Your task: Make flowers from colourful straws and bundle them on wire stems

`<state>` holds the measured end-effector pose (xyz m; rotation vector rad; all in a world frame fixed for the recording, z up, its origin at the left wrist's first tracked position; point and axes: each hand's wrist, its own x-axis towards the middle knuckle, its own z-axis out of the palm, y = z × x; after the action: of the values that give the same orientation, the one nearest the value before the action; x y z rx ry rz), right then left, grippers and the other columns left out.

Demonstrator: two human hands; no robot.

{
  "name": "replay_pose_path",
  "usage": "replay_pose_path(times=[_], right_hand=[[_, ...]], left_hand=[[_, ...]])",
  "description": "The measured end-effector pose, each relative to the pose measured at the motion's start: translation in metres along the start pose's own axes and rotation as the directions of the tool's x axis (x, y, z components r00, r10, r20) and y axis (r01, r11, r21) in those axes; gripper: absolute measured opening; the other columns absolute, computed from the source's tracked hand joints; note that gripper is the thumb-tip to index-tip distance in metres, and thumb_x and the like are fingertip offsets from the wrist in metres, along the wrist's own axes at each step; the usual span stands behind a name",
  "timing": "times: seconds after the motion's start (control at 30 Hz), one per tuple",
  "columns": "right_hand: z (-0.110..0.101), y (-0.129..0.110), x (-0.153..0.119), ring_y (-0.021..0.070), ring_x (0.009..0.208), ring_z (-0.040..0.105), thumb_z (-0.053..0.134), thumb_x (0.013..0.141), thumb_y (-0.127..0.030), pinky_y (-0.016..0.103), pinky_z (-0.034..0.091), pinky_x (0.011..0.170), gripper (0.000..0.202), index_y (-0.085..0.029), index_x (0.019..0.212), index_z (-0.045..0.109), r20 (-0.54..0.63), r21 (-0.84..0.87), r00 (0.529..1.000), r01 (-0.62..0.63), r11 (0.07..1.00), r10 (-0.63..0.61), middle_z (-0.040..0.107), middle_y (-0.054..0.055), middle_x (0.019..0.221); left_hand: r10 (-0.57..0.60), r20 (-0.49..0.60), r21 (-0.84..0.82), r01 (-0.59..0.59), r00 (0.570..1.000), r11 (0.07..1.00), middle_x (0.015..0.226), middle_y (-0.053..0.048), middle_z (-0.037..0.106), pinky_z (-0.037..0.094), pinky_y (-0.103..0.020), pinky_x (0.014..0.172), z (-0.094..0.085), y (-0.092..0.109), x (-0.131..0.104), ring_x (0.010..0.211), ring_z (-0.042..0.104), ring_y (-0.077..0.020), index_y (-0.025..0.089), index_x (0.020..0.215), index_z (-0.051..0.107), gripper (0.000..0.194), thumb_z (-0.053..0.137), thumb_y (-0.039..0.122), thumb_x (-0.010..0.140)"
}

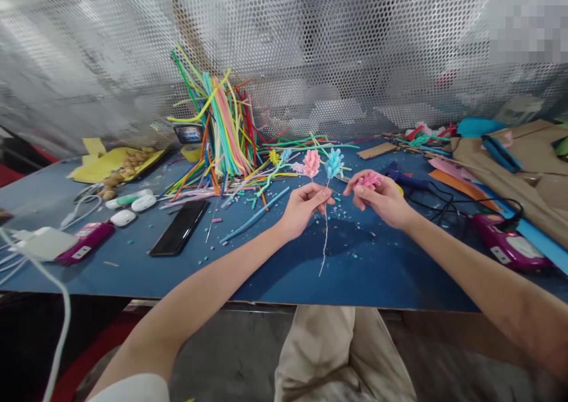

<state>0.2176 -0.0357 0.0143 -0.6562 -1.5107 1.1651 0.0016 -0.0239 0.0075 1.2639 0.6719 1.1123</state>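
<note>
Perforated metal (pixel 364 41) backs the bench (pixel 266 278); I see the left grip (pixel 305 207) pinching a pink flower (pixel 311 163) and blue flower (pixel 334 163), the right grip (pixel 385 202) holding a darker bloom (pixel 369 181).

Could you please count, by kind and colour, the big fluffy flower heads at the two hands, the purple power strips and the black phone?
Big fluffy pink flower heads, one above the left hand, one in the right hand: 2
Big fluffy light-blue flower head: 1
Purple boxy power strips: 2
Black flat rectangular phone: 1
Total: 6
</note>
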Motion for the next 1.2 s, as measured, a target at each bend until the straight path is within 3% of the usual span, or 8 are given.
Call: replay_pose_path(times=[0.1, 0.27, 0.5, 0.83, 1.07, 1.2], right_hand=[[-0.001, -0.003, 0.000, 0.0120, 0.062, 0.059, 0.073, 0.088, -0.039, 0.032, 0.051, 0.061, 0.028, -0.022, 0.109, 0.064, -0.068, -0.096, 0.998, 0.004, 0.995, -0.010, 0.074, 0.005, 0.096], [-0.010, -0.005, 0.004, 0.0211, 0.094, 0.069, 0.084, 0.075, -0.040, 0.040, 0.057, 0.084, 0.067, -0.028, 0.132, 0.051, -0.169, -0.335, 0.973, 0.092, 0.938, -0.156, 0.070, 0.007, 0.119], [-0.018, -0.003, 0.005, 0.0247, 0.093, 0.071, 0.074, 0.087, -0.040, 0.047, 0.057, 0.091, 0.022, -0.026, 0.102, 0.068, -0.076, -0.517, 0.983, 0.104, 0.850, -0.166, 0.074, 0.006, 0.098], [-0.017, -0.001, 0.006, 0.0250, 0.089, 0.069, 0.077, 0.083, -0.045, 0.048, 0.058, 0.086, 0.023, -0.027, 0.097, 0.071, -0.124, -0.569, 0.963, 0.128, 0.812, -0.239, 0.072, 0.006, 0.098], [-0.016, 0.000, 0.005, 0.0244, 0.090, 0.070, 0.076, 0.084, -0.044, 0.046, 0.057, 0.087, 0.023, -0.027, 0.098, 0.070, -0.074, -0.507, 0.975, 0.143, 0.850, -0.208, 0.074, 0.005, 0.099], [-0.019, -0.003, 0.006, 0.0257, 0.094, 0.069, 0.076, 0.084, -0.043, 0.048, 0.057, 0.091, 0.022, -0.028, 0.099, 0.070, -0.069, -0.536, 0.978, 0.128, 0.835, -0.195, 0.072, 0.005, 0.101]], left_hand=[[0.016, -0.019, 0.082, -0.015, 1.000, 0.997, 0.074, -0.001, 0.073, 0.048, -0.021, 0.056, -0.001, 0.001, 0.000, 0.055, 0.057, -0.0068, 0.016, 0.086, 0.070, 0.030, 0.081, 0.044, 0.079], [0.029, -0.067, 0.184, -0.016, 0.997, 0.983, 0.077, -0.002, 0.073, 0.055, -0.026, 0.063, -0.002, 0.003, 0.001, 0.057, 0.055, -0.0080, 0.016, 0.088, 0.071, 0.032, 0.078, 0.047, 0.081], [0.036, -0.115, 0.199, -0.012, 0.993, 0.980, 0.081, -0.004, 0.075, 0.050, -0.025, 0.068, -0.004, 0.003, 0.003, 0.066, 0.061, -0.0103, 0.016, 0.088, 0.072, 0.032, 0.077, 0.047, 0.081], [-0.022, -0.046, 0.107, 0.027, 0.999, 0.994, 0.078, -0.002, 0.074, 0.047, -0.025, 0.073, -0.003, 0.001, 0.001, 0.073, 0.064, -0.0107, 0.018, 0.084, 0.073, 0.026, 0.079, 0.043, 0.081], [-0.014, -0.006, 0.163, 0.015, 1.000, 0.986, 0.077, -0.003, 0.074, 0.047, -0.026, 0.076, -0.005, 0.003, 0.001, 0.073, 0.064, -0.0118, 0.018, 0.084, 0.074, 0.027, 0.078, 0.045, 0.082], [0.008, -0.010, 0.223, -0.005, 1.000, 0.975, 0.079, -0.004, 0.075, 0.044, -0.025, 0.067, -0.005, 0.004, 0.002, 0.067, 0.058, -0.0105, 0.018, 0.085, 0.073, 0.028, 0.076, 0.046, 0.083]])
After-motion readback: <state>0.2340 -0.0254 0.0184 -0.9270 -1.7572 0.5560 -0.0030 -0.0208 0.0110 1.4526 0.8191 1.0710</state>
